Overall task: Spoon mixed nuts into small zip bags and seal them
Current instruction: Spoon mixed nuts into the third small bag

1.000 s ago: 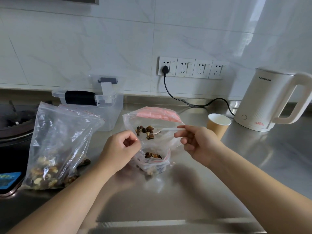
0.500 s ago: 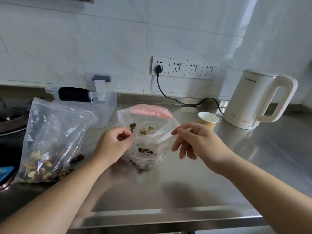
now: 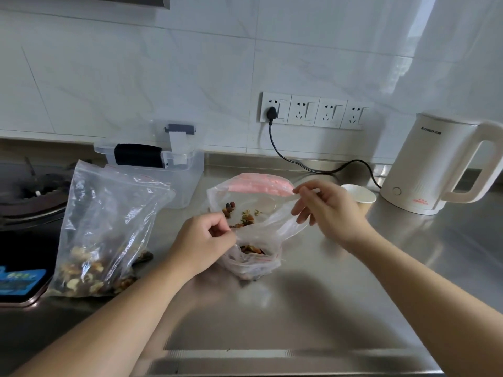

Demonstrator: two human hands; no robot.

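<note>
On the left of the counter (image 3: 313, 308) stood the big bag (image 3: 106, 229), open at the top, with a good heap of nuts at its bottom, so plenty was left to portion out. Near the middle a small bag (image 3: 253, 257) sat upright on the counter, holding some nuts and unsealed; no finished, sealed bag showed anywhere in view. By that measure the task was early: filling was under way, and sealing had not begun.

The left hand (image 3: 204, 240) was curled, its fingertips pinching the near edge of a clear bag (image 3: 258, 208) with a pink zip strip that stood open just behind the small bag; a few nuts lay loose inside it. The right hand (image 3: 324, 210) pinched a thin white spoon (image 3: 272, 204) by the handle between thumb and forefinger, the other fingers hanging loose; its bowl, probably inside the clear bag, looked empty, though the plastic blurred it.

Just beyond that hand stood a paper cup (image 3: 359, 195).
</note>
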